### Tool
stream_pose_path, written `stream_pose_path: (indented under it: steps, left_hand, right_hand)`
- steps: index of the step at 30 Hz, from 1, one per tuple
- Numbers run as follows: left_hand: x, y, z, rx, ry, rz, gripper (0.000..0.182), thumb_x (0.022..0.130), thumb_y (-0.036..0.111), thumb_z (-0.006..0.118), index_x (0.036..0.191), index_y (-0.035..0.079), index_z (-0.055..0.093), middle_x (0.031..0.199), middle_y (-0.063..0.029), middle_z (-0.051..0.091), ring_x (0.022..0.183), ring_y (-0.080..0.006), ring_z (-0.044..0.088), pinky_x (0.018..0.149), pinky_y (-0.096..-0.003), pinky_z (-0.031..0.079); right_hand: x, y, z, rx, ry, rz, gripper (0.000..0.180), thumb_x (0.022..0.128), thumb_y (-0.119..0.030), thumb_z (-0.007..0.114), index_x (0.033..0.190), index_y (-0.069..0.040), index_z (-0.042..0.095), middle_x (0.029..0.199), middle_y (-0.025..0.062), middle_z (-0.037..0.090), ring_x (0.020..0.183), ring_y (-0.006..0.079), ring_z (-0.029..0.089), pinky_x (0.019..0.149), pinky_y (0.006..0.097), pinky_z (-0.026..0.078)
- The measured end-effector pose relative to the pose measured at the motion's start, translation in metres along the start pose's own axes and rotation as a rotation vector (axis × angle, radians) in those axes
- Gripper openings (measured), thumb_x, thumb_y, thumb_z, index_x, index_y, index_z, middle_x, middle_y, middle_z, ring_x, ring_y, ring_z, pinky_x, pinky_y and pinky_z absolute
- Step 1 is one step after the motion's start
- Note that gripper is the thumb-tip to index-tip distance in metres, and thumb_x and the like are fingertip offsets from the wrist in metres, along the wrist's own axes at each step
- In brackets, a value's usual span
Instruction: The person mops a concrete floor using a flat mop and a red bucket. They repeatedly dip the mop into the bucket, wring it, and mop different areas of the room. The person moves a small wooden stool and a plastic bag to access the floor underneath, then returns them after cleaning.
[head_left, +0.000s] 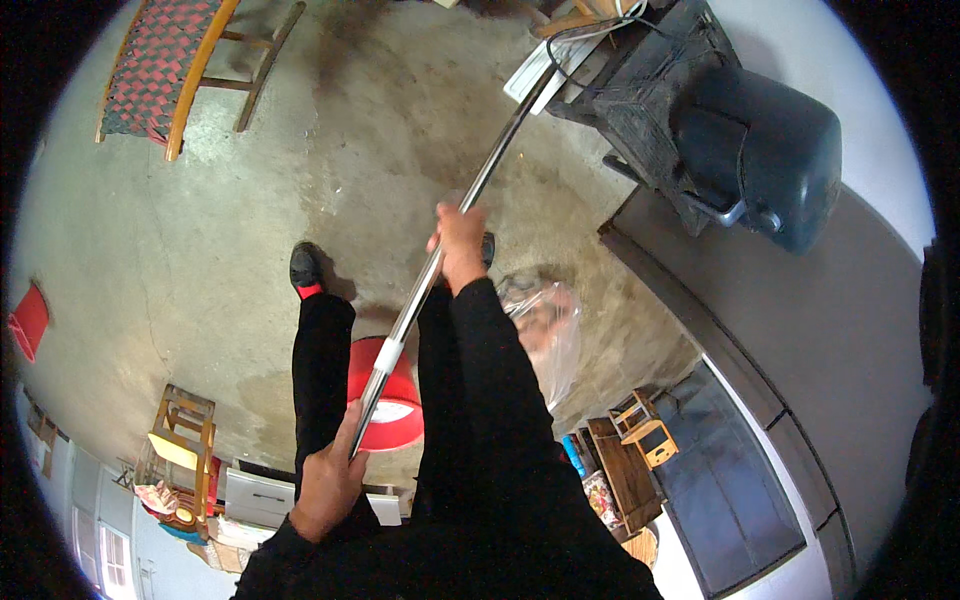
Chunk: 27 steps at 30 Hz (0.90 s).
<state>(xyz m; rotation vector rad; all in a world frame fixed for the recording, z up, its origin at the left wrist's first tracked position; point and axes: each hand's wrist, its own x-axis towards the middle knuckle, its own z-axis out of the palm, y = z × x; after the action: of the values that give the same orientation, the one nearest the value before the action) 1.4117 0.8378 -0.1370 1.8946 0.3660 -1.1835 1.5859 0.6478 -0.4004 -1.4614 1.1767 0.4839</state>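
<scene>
A long shiny metal pole with a white collar runs slantwise in front of my body. My right hand is wrapped around its middle. Lower down, my left hand holds the near end, one finger laid along the shaft. The far end reaches past a white flat piece on the floor, beside a black stand; what it carries there I cannot make out. Behind the pole, between my trouser legs, stands a red bucket. A clear plastic bag with blurred contents lies right of my right forearm.
A dark appliance rests on the black stand, with cables near it. A woven-seat chair is at upper left, a red container at far left. Along the right runs a brown ledge. Small wooden chairs stand at lower right.
</scene>
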Motion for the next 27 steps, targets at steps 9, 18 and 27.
stream_pose_path:
  steps: [9, 18, 27]
  left_hand:
    - [-0.050, 0.001, -0.026, -0.065, -0.028, -0.074, 0.079, 0.078, -0.001, 0.066, 0.148, 0.011, 0.032, 0.109, -0.0251, 0.064, 0.079, -0.0440, 0.065, 0.064, -0.0469, 0.053]
    - [-0.044, -0.010, -0.022, -0.040, -0.023, -0.021, 0.079, 0.079, 0.003, 0.067, 0.149, 0.013, 0.031, 0.096, -0.0257, 0.066, 0.077, -0.0411, 0.066, 0.062, -0.0457, 0.054]
    - [-0.043, -0.013, -0.050, 0.118, -0.043, -0.003, 0.081, 0.080, 0.004, 0.067, 0.150, 0.013, 0.028, 0.078, -0.0222, 0.062, 0.064, -0.0403, 0.062, 0.053, -0.0457, 0.049]
  right_hand:
    - [-0.060, 0.026, 0.004, 0.101, -0.040, 0.169, 0.016, 0.085, -0.008, 0.061, 0.079, -0.005, 0.046, 0.056, 0.0039, 0.045, 0.035, 0.0184, 0.044, 0.031, 0.0347, 0.039]
    - [-0.047, 0.019, -0.003, 0.080, -0.137, 0.159, 0.018, 0.085, -0.012, 0.060, 0.076, -0.008, 0.046, 0.056, 0.0029, 0.043, 0.038, 0.0182, 0.043, 0.035, 0.0351, 0.039]
    - [-0.045, 0.012, 0.015, 0.210, -0.130, 0.242, 0.018, 0.087, -0.010, 0.059, 0.075, -0.009, 0.046, 0.057, 0.0031, 0.043, 0.040, 0.0195, 0.045, 0.037, 0.0369, 0.039]
